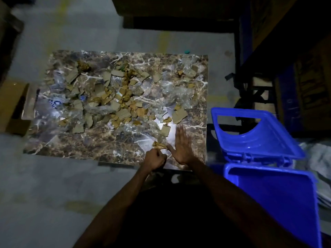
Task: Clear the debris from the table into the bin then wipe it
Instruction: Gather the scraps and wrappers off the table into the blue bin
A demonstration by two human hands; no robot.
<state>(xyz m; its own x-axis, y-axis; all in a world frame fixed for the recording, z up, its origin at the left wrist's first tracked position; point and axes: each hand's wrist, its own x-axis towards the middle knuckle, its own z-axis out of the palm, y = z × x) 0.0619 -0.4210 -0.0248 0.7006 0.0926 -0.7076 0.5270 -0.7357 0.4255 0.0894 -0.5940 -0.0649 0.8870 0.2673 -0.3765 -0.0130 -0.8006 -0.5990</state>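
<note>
Bin (272, 190) open at right, nearer flat right hand (181, 147) (1 sweep away); left hand (154, 161) fisted on debris (159, 145).

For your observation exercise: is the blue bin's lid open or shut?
Open. The lid is swung back from the blue bin, exposing its mouth.

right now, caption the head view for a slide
Hands sweep cardboard scraps off a marble table toward an open blue bin.

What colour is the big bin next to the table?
The bin is bright blue, lid flipped open; the head view shows it.
</note>
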